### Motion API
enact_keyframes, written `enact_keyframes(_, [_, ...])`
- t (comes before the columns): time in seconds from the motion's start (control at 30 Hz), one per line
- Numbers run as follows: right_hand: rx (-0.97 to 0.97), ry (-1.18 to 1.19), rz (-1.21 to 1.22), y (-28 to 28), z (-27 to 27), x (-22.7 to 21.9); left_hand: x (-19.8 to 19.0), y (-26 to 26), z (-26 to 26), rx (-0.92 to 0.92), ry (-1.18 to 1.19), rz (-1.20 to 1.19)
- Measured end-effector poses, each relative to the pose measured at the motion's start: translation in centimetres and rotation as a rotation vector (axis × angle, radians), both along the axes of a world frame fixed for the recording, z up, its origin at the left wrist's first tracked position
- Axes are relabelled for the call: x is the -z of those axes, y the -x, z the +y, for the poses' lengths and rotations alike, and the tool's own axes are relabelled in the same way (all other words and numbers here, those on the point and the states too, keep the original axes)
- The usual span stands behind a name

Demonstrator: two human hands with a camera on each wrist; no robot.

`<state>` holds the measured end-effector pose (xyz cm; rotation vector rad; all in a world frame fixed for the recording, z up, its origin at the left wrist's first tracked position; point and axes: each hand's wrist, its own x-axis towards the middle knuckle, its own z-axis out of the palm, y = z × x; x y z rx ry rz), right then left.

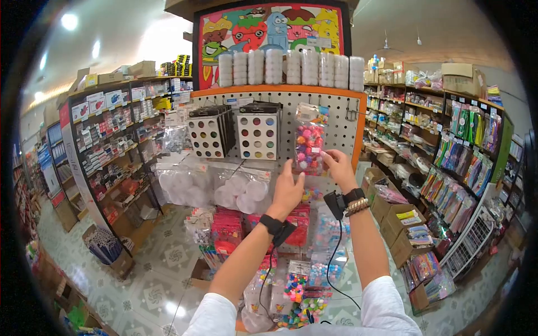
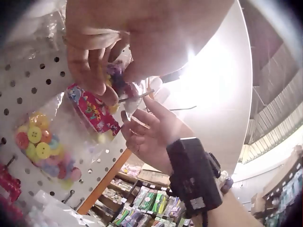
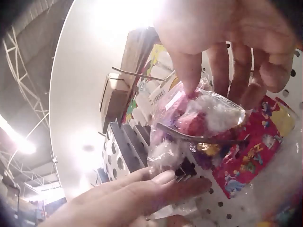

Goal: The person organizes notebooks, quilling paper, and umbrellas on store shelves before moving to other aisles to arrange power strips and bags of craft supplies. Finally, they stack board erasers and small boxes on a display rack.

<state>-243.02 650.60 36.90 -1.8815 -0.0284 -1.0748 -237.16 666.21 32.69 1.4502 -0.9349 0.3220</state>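
A clear bag of pom-poms (image 1: pixel 310 144), mostly pink, purple and red, hangs against the pegboard in the head view. My left hand (image 1: pixel 288 193) holds its lower left side, thumb and fingers at the plastic. On the opposite side my right hand (image 1: pixel 338 168) pinches the bag's edge. The right wrist view shows the white and pink pom-poms (image 3: pixel 203 113) inside the shiny plastic, with the right thumb in front and the other fingers behind. A bent metal hook (image 3: pixel 203 140) crosses before the bag. Behind it is a bag with a red printed header (image 2: pixel 93 111).
Packs with round colour windows (image 1: pixel 257 136) hang left of the bag, above bags of white discs (image 1: pixel 242 191). White tubes (image 1: pixel 273 67) line the orange-edged top. An unused-looking hook (image 1: pixel 351 115) projects at right. Colourful pom-pom packs (image 1: pixel 302 288) hang low; stocked shelves (image 1: pixel 112 140) flank the stand.
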Motion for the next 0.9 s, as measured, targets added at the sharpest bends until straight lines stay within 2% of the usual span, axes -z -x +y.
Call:
enact_keyframes(0.03, [-0.028, -0.007, 0.024, 0.0, 0.0, -0.2, 0.1, -1.0, -0.6, -0.076, 0.039, -0.133])
enact_keyframes(0.07, [-0.055, -0.013, 0.045, -0.1, 0.0, -0.5, 0.5, -1.9, -0.9, -0.079, 0.053, -0.141])
enact_keyframes(0.13, [-0.049, -0.015, 0.006, -0.1, 0.3, -1.0, -0.6, -1.3, -0.5, 0.136, 0.013, 0.054])
enact_keyframes(0.17, [-0.050, -0.040, -0.003, -0.2, 0.3, -1.1, -0.9, -0.9, -0.5, 0.171, 0.067, 0.052])
enact_keyframes(0.33, [-0.033, -0.051, -0.039, 0.4, 0.8, -1.3, -1.2, -1.1, -0.7, 0.208, 0.037, 0.097])
enact_keyframes(0.4, [-0.037, -0.039, 0.005, 0.1, 0.8, -1.5, -0.8, -1.8, -1.0, 0.246, 0.095, 0.110])
enact_keyframes(0.53, [-0.086, -0.067, -0.038, -1.5, 0.0, -0.8, -0.4, -2.5, -1.2, 0.230, 0.004, 0.171])
enact_keyframes(0.67, [-0.003, 0.006, 0.013, -1.3, -0.7, -0.3, -0.1, -1.6, -0.2, 0.198, -0.028, 0.203])
enact_keyframes(0.73, [0.021, -0.029, -0.064, -1.0, -0.6, 0.2, 1.1, -1.0, 0.6, 0.091, -0.047, 0.214])
enact_keyframes(0.77, [0.069, 0.017, -0.159, -1.3, -1.0, 1.0, 1.9, -0.5, 1.3, 0.135, -0.041, 0.164])
enact_keyframes(0.8, [0.232, 0.105, -0.131, -0.3, 0.2, 0.6, 2.5, -0.1, 2.1, 0.178, -0.033, 0.113])
enact_keyframes(0.83, [0.261, 0.125, -0.142, 0.0, 0.5, 0.7, 3.1, 0.4, 3.3, 0.098, -0.154, 0.005])
enact_keyframes(0.87, [0.290, 0.139, -0.152, 0.2, 0.9, 1.0, 3.8, 0.9, 4.6, 0.076, -0.156, 0.022])
enact_keyframes(0.9, [0.268, 0.133, -0.139, 0.7, 1.9, 1.1, 4.2, 1.9, 6.2, 0.170, -0.240, 0.041])
